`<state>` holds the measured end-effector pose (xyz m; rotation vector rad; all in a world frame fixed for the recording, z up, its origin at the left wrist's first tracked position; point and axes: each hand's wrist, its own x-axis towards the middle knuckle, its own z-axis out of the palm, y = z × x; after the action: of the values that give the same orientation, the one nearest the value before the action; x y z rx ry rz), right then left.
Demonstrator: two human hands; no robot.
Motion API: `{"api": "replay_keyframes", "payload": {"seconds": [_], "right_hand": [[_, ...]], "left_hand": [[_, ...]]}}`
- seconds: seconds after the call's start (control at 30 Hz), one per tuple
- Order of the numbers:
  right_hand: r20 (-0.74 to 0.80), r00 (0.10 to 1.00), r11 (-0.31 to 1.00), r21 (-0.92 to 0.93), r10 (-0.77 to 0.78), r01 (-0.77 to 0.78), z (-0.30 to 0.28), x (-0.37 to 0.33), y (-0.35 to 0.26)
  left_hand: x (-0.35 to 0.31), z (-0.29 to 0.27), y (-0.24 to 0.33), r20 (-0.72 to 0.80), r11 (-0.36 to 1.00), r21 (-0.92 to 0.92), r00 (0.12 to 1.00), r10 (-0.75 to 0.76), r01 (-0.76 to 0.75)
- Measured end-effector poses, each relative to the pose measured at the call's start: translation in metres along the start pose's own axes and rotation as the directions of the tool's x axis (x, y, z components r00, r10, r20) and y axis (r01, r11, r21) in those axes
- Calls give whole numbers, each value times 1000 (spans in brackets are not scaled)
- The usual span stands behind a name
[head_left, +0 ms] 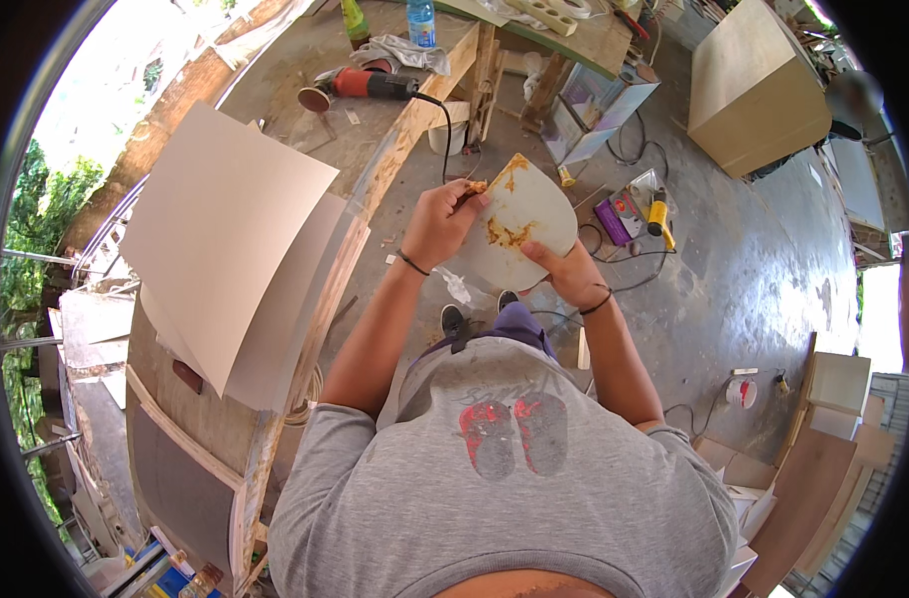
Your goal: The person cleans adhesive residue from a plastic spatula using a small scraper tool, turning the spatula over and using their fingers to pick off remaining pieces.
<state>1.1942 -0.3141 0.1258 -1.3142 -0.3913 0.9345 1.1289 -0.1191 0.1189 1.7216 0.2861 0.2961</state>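
In the head view, a scuffed grey concrete floor (743, 299) spreads under you, with a wooden-edged bench to your left carrying large pale sheets (225, 239) and, farther up, a red power tool (365, 83) with a round disc; a yellow tool (658, 213) lies on the floor ahead to your right. The panel (539, 204) is in the air in front of your body, over the floor, off the bench. Your right hand (577, 275) grips its lower right edge, thumb flat on the near face and fingers mostly hidden behind. Your left hand (442, 225) pinches a small brown piece (476, 186) between thumb and fingertips at the panel's left edge; whether that piece is loose or attached, you cannot tell from here. To do this well, it seems best to brace the panel firmly with your right hand and work in short, light strokes, minding your fingertips near the edge. The panel itself looks thin, pale grey-white and rounded at its upper right, with rough brown-orange patches (510, 235) at its top corner and near the middle of its left side.
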Motion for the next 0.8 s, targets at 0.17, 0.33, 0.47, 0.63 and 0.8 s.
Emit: {"api": "replay_keyframes", "payload": {"seconds": [0.17, 0.33, 0.47, 0.63, 0.8], "right_hand": [[-9, 999, 992, -121, 46, -47, 6, -4, -2], [-63, 993, 980, -178, -96, 83, -18, 4, 3], [-18, 999, 997, -60, -51, 50, -33, 18, 2], [98, 994, 998, -57, 42, -36, -34, 41, -17], [116, 991, 988, -144, 74, -57, -35, 61, -20]], "left_hand": [[21, 9, -41, -148, 972, -236, 988, -37, 1], [19, -6, -18, 85, 837, -491, 969, -231, 243], [12, 14, -11, 47, 930, -368, 999, 26, -7], [34, 6, -28, 59, 964, -197, 984, -169, 177], [62, 12, -28, -22, 925, -217, 946, -325, 312]]}}
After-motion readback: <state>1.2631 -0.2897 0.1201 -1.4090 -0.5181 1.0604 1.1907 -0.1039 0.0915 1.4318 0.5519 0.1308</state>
